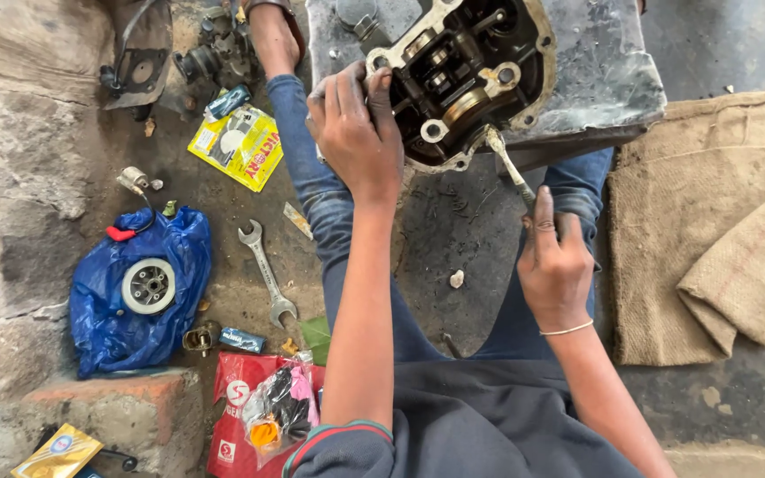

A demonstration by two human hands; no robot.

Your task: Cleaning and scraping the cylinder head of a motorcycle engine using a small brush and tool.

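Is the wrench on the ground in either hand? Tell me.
No: the wrench lies alone on the ground, left of both hands.
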